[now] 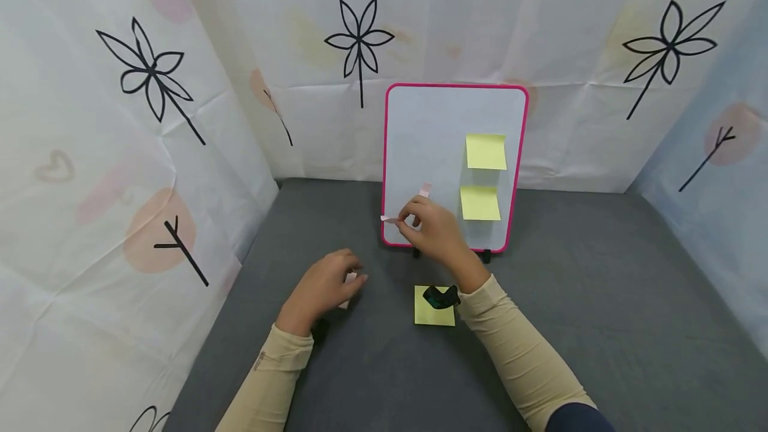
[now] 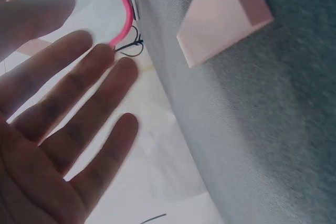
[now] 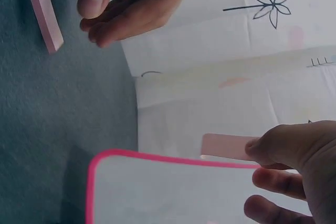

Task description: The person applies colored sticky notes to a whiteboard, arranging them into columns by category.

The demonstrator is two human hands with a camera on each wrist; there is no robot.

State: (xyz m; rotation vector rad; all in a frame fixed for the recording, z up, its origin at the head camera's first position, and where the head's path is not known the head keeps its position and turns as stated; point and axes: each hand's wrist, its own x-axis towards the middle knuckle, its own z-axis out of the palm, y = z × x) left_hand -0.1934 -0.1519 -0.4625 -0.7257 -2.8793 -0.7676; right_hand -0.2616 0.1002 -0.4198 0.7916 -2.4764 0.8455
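My right hand pinches a narrow pink sticky note between thumb and finger, in front of the lower left of a pink-framed whiteboard. Just above that hand, a second pink strip shows against the board. My left hand hovers over the table with its fingers extended and apart, as the left wrist view shows. Close by it lies a pad of pink sticky notes, partly hidden by the hand in the head view. Two yellow sticky notes are on the board's right side, one above the other.
A yellow sticky note pad lies on the dark grey table, below the right wrist, partly covered by a black strap. The whiteboard stands on small black feet near the patterned backdrop.
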